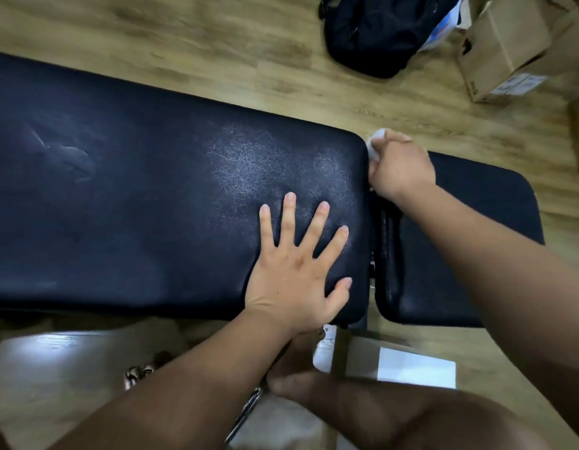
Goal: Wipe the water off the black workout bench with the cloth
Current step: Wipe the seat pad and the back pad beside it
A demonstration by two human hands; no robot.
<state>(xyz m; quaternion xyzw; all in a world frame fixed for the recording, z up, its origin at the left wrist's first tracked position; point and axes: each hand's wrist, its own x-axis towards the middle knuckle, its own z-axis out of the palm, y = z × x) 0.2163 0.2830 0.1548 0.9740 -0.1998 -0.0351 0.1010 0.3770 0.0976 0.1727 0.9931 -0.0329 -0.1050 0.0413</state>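
The black workout bench runs lengthwise leftward from both hands: the right hand, clenched on the white cloth, sits at its far right corner, while the left hand presses flat, fingers spread.

Left hand laid flat, fingers spread, on counter. White cloth gripped in right hand, pressed at pad's far right corner. Bag, box seen on floor.
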